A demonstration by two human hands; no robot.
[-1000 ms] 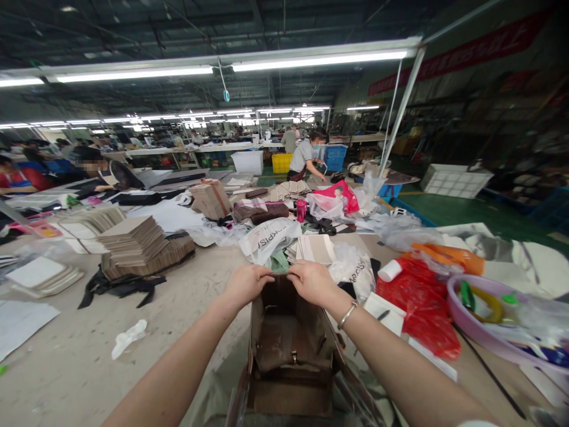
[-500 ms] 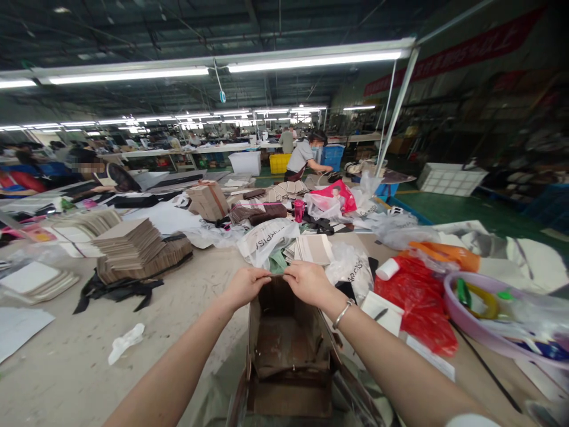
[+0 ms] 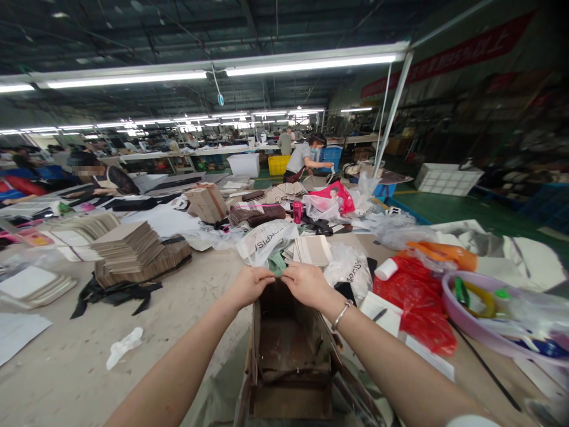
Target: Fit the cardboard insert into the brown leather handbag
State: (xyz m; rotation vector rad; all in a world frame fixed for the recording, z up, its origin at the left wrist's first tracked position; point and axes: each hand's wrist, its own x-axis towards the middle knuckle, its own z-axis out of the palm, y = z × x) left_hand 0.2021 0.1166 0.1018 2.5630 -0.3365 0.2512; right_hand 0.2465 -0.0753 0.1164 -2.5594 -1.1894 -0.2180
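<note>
Left hand: the left hand (image 3: 249, 286) pinches the far rim of a brown bag (image 3: 288, 356), fingers curled over the edge and knuckles up.
Right hand: the right hand (image 3: 306, 284) pinches the same rim just beside the left, fingertips nearly touching it; a silver bracelet (image 3: 341, 314) sits on the wrist.
Brown bag: it stands open-mouthed on the bench (image 3: 66, 367) between the two forearms, its near side at the bottom edge of the view and its far rim under both hands. The inside is dark and creased.
Beyond the hands: a white plastic bag (image 3: 267, 237) with printed letters lies just past the fingertips, next to a fan of pale cards (image 3: 313, 249).
Left of the bag: a tall stack of brown card pieces (image 3: 128, 246) rests on black straps (image 3: 115, 292), well apart from the hands. A crumpled white scrap (image 3: 124, 346) lies nearer on the bare, scuffed top.
Right of the bag: a red plastic bag (image 3: 418, 296) lies near the right forearm, and beyond it a purple basin (image 3: 484, 341) holds small items.
Room: a large workshop with rows of tube lights (image 3: 311, 61), a red banner (image 3: 462, 50) on the right wall and a green floor (image 3: 466, 210).
Other people: a person in a grey shirt (image 3: 302, 157) bends over the far end of the bench; more people sit far off on the left.
</note>
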